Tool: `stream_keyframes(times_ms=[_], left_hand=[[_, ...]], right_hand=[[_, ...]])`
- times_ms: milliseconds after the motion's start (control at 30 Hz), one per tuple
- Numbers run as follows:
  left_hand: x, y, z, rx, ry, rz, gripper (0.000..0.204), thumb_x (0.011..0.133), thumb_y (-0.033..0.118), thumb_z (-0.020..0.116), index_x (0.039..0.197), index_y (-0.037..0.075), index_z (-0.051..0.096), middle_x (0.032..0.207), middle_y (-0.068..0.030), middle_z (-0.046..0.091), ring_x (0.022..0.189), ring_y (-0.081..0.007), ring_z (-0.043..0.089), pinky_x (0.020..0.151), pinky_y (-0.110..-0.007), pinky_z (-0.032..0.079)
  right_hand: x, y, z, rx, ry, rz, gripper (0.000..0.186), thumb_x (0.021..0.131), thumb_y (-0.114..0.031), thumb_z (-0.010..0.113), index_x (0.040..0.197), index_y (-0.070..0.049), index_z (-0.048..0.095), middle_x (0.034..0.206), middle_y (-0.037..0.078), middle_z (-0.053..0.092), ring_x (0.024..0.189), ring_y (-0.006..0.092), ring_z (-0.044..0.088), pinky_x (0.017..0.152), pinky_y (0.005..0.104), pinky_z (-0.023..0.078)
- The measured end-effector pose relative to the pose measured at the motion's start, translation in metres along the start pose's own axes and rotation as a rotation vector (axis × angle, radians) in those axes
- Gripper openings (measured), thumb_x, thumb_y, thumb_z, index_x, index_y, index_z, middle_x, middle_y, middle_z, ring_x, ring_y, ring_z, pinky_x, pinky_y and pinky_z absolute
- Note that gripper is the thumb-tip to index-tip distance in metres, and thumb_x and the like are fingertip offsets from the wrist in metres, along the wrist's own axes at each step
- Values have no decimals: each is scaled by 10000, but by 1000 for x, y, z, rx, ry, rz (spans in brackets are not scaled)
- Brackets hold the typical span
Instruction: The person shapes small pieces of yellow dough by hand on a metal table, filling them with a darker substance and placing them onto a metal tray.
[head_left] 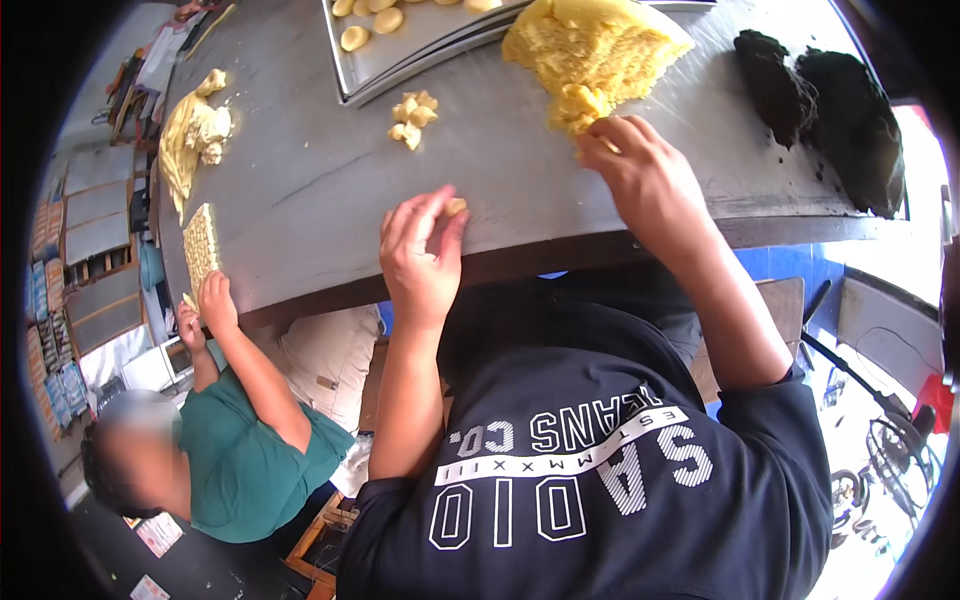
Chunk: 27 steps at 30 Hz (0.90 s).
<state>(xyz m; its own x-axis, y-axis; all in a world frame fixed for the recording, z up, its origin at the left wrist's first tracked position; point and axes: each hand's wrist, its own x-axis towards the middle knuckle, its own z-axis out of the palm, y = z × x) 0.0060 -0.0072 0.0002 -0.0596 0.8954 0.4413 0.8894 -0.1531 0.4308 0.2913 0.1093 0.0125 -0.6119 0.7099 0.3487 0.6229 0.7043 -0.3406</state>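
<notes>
A small piece of yellow dough (456, 206) sits between the thumb and fingertips of my left hand (420, 245), just above the table's near edge. My right hand (640, 175) is closed on the ragged near end of a large crumbly mass of yellow dough (605, 50). Its fingertips partly hide the bit they pinch. Left of that mass, a little heap of pale dough pieces (412, 118) lies on the metal table (310, 130).
A metal tray (385, 75) with several round dough pieces stands at the far side. Dark, black lumps (835, 115) lie at the right. On the left, a person (255, 440) in green handles a strip of small dough pieces (201, 243), near another pale dough lump (195, 135).
</notes>
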Motion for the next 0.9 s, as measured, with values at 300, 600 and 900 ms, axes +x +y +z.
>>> stream_keyframes(times_ms=[300,600,900], left_hand=[[17,1,-38,256,-307,166,299,1030,366,831,1262,189,898,1640,-105,662,1526,-442,560,1299,-596,370],[107,5,68,171,189,554,388,1020,367,848,751,164,657,810,11,644,884,-252,642,915,-462,431],[91,15,63,-17,244,674,379,1019,196,820,720,129,598,743,-27,608,756,-271,614,893,-454,439]], right_hand=[[-8,0,-13,233,29,104,269,965,-222,851,1182,-84,773,1200,83,740,1137,324,708,955,445,613],[-17,-31,3,91,36,-20,139,914,-96,730,1048,-86,763,1133,66,695,1069,294,688,914,432,626],[7,1,7,50,71,-7,117,952,-124,747,1064,-89,752,1088,74,671,1063,314,684,890,443,628]])
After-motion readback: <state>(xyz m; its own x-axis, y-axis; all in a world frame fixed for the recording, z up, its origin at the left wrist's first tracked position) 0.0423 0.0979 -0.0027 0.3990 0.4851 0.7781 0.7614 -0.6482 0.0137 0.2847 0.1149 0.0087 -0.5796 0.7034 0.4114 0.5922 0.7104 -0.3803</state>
